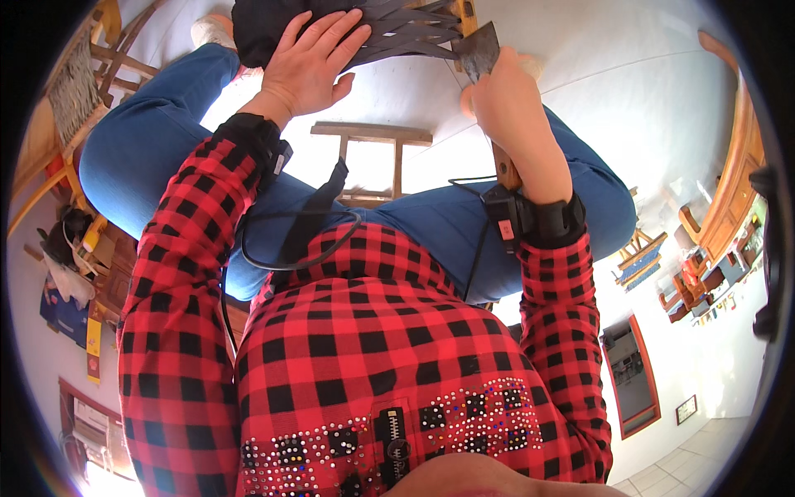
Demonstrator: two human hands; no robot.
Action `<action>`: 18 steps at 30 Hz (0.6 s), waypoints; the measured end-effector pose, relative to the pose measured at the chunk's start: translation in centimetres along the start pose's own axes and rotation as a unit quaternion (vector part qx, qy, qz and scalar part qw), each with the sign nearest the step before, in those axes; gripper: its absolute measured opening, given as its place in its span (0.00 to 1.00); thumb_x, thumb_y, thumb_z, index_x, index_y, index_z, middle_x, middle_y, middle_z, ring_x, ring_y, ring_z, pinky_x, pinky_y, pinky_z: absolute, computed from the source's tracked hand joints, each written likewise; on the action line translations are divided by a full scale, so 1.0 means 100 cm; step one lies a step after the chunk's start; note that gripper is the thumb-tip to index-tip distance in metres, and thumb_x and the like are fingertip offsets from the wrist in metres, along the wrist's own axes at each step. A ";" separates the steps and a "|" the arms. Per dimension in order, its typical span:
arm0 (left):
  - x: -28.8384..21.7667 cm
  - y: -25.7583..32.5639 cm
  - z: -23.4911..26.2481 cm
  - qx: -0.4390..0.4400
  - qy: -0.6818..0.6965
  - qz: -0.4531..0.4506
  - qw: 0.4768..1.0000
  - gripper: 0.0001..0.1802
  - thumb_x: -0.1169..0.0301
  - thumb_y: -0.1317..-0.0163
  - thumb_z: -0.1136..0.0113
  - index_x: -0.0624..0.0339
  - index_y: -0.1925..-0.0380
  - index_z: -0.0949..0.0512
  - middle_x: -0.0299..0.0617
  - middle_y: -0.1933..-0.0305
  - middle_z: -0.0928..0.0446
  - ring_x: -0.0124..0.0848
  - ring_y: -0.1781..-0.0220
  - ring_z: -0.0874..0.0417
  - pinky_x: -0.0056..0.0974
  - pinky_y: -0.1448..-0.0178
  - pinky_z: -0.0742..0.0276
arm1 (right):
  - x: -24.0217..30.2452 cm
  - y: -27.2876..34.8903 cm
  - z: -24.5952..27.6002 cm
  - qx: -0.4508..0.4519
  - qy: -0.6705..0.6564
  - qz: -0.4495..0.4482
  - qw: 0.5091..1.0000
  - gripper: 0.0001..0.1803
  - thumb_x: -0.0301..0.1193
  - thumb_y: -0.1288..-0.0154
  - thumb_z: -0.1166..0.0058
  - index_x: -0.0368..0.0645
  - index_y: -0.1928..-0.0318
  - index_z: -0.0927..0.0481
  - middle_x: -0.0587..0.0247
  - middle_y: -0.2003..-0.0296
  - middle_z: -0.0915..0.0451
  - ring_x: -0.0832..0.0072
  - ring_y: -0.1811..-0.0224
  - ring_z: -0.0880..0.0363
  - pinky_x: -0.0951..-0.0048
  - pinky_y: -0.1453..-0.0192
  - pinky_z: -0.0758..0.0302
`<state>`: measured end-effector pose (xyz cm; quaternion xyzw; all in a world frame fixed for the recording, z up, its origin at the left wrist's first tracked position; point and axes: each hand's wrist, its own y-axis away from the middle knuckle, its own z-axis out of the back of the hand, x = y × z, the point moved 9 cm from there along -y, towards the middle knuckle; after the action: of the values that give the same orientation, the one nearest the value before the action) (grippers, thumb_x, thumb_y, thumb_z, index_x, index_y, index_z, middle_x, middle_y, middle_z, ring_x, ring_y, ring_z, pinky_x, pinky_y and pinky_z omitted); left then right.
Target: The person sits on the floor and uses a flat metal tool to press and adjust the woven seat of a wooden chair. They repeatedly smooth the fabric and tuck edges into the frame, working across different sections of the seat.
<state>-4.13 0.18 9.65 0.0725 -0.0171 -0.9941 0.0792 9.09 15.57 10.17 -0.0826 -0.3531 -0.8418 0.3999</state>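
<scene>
- The left hand (310, 62) lies flat, fingers (335, 33) spread wide, on a dark woven-strap seat (406, 29) at the picture's top edge; a black bundle (252, 29) sits just beside the hand.
- The right hand (505, 91) is closed around a wooden-handled scraper (480, 50), its grey blade touching the seat's near right corner.
- The scraper's long axis runs from the wrist up and slightly left, blade pointing away from the person.
- Open white floor (629, 74) lies right of the seat; a wooden frame (373, 153) stands between the knees.
- Most of the seat is cut off above; the handle is largely hidden by the hand.
</scene>
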 end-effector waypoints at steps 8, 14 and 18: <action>0.006 0.001 -0.004 -0.001 0.004 0.003 1.000 0.33 0.61 0.47 0.40 0.45 0.38 0.33 0.35 0.32 0.37 0.31 0.32 0.37 0.46 0.27 0.51 | 0.003 -0.005 0.002 -0.035 -0.011 -0.005 0.999 0.16 0.26 0.41 0.53 0.29 0.56 0.37 0.35 0.72 0.23 0.42 0.66 0.21 0.53 0.61 0.24; 0.007 0.001 -0.005 -0.004 0.007 0.008 1.000 0.33 0.62 0.48 0.39 0.46 0.39 0.33 0.36 0.32 0.37 0.32 0.32 0.37 0.46 0.28 0.50 | -0.019 0.008 0.007 0.042 -0.273 -0.111 0.955 0.21 0.28 0.38 0.56 0.29 0.46 0.38 0.34 0.72 0.23 0.42 0.66 0.22 0.52 0.61 0.25; 0.007 0.002 -0.006 -0.003 0.000 0.008 1.000 0.33 0.62 0.48 0.39 0.46 0.39 0.33 0.36 0.32 0.37 0.32 0.32 0.37 0.46 0.28 0.50 | -0.021 0.003 -0.003 0.019 -0.223 -0.110 0.968 0.18 0.27 0.37 0.57 0.27 0.50 0.38 0.38 0.73 0.22 0.50 0.72 0.20 0.57 0.65 0.23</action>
<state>-4.72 -0.10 9.00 0.0724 -0.0150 -0.9935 0.0869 10.80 16.54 9.21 -0.2219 -0.4560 -0.8340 0.2175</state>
